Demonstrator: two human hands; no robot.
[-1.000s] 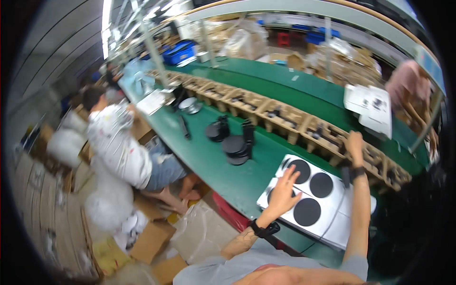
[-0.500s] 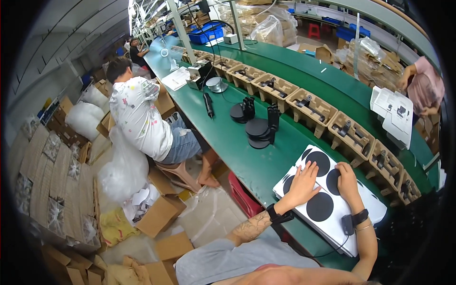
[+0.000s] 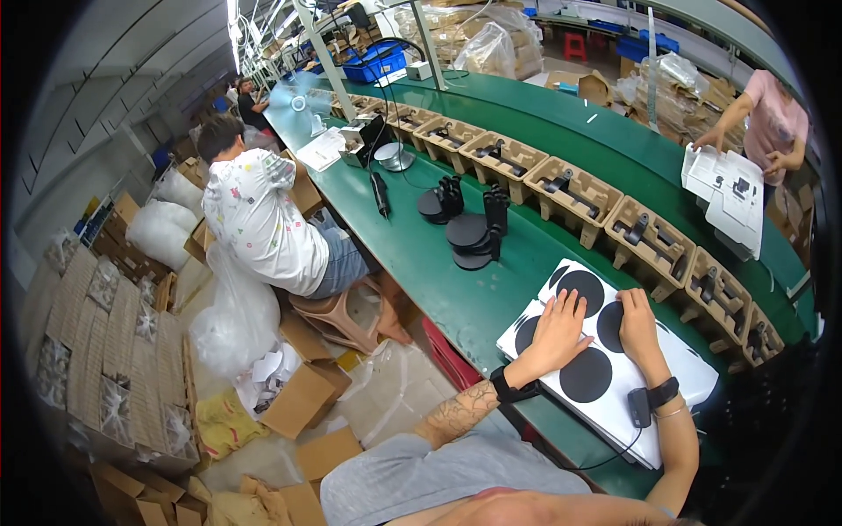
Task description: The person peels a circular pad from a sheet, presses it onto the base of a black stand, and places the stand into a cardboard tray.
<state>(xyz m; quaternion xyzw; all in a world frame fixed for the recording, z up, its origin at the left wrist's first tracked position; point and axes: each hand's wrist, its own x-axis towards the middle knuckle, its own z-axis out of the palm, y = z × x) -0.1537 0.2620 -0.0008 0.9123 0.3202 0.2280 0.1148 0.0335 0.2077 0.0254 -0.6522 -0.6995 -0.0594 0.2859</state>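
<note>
The right hand [image 3: 640, 335] hides part of a black disc [image 3: 609, 324], and the left hand [image 3: 558, 335] covers the lower edge of a second disc [image 3: 582, 285]. The grey shirt [image 3: 412, 473] is cut off by the lower edge. The fan blades [image 3: 281, 95] are blurred; what lies in the farthest pulp tray [image 3: 367, 104] is too small to tell.

Two hands, the left hand [image 3: 554, 337] and the right hand [image 3: 640, 333], rest on one white stack [image 3: 618, 390] at the near edge of the desk [image 3: 417, 263], marked with at least five black discs [image 3: 586, 377]. Farther along stand two clusters of black parts [image 3: 474, 230], one handheld tool [image 3: 380, 195], one silver dish [image 3: 394, 157] and one fan [image 3: 299, 103]. At least seven brown trays [image 3: 566, 213] form one row, and at least three other people [image 3: 263, 219] are visible.
</note>
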